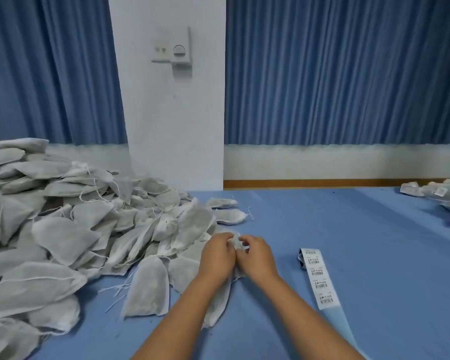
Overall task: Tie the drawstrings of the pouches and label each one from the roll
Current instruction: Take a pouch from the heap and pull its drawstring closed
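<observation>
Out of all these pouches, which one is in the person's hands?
The central pouch, its neck pinched between the left hand and right hand; the others lie untouched, mostly in the heap to the left.

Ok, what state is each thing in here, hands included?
pouch: filled, lying on the table, neck gathered; any knot is hidden.
left hand: pinching the pouch's neck.
right hand: pinching the same neck.
pile: heaped loosely, strings trailing.
label strip: unrolled flat on the table, labels on the backing.
far pouches: heaped at the right edge; one seems labelled.
</observation>
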`<state>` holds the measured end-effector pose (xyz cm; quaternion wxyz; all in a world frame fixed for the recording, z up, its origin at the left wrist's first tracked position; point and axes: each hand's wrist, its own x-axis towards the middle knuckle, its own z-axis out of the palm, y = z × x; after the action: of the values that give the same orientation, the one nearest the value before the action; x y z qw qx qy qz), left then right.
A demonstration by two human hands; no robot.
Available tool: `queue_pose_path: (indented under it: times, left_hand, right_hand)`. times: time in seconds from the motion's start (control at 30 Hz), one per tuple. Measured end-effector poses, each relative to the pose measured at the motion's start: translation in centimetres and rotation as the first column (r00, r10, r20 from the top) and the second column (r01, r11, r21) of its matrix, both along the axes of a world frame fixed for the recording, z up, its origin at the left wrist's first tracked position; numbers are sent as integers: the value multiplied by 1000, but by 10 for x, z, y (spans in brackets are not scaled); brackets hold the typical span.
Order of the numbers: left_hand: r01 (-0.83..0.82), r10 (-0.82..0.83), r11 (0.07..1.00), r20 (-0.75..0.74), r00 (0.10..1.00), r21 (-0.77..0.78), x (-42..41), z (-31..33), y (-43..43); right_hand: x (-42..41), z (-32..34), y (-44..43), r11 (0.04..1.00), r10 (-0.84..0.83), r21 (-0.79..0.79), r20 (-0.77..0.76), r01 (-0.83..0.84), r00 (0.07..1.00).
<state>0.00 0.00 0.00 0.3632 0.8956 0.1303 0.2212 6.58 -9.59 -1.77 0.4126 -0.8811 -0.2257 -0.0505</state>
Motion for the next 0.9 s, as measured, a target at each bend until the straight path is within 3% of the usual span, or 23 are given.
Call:
queue_pose_path:
  times: [0.1, 0.2, 0.4, 0.6, 0.8, 0.9]
  left_hand:
    - [-10, 10, 1000, 33, 999, 1, 4, -12, 3]
    - [-5, 3, 1000, 72, 997, 24, 5, -23, 4]
    - [-26, 6, 994, 188, 982, 104, 6, -36, 6]
    - [14, -50, 993, 302, 952, 121, 2, -33, 5]
    - [-33, -5, 995, 362, 932, 96, -3, -28, 11]
    - [12, -19, 1000, 400, 916, 20, -9, -21, 14]
  right_hand:
    - [3, -11, 0, 999, 2, -46, 52, 0, 999]
    - [3, -22, -3, 1000, 30, 6, 64, -31, 997]
    - [5, -15, -8, 956, 82, 288, -63, -61, 995]
    - [-3, 2, -17, 823, 357, 525, -177, -219, 917]
    - [-7, 11, -22, 823, 398, 518, -235, -232, 887]
    - [-10, 19, -27, 881, 337, 414, -207, -230, 918]
